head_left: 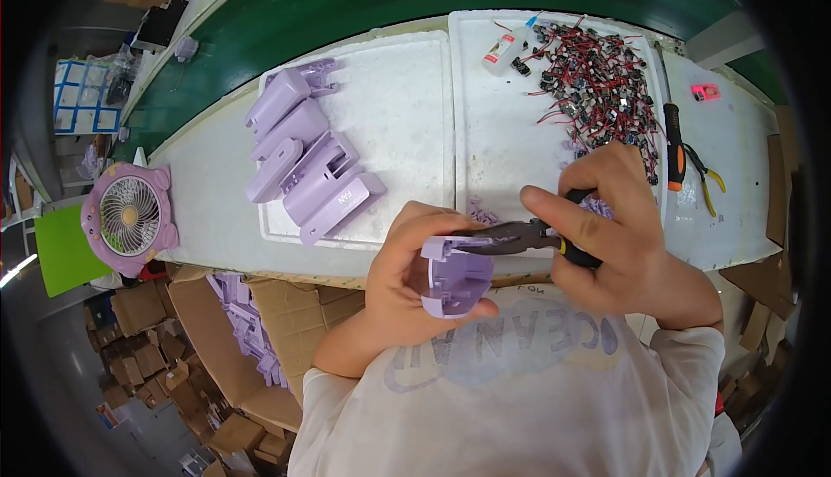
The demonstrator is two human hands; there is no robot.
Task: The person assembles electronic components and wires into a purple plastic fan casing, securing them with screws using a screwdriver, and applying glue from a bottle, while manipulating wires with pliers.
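My left hand (391, 291) is closed around a hollow purple plastic housing (452, 291), its open side turned toward me. In my right hand (616, 239) is a pair of dark pliers (511, 237), with black and yellow handles in the fingers. The plier jaws reach the upper edge of the housing; whether they grip the plastic there I cannot tell. Beyond my right hand lies a heap of small circuit boards with red and black wires (597, 83). Small purple plastic bits (483, 215) lie beside the pliers, partly hidden by my hands.
Several purple housings (307, 161) rest on the left foam tray (407, 70). A clear bottle with a blue tip (502, 51) stands by the heap. Right are a screwdriver (674, 148), yellow-handled pliers (705, 178) and a glowing red device (705, 92). A purple fan (130, 217) stands left, above a box of purple parts (251, 330).
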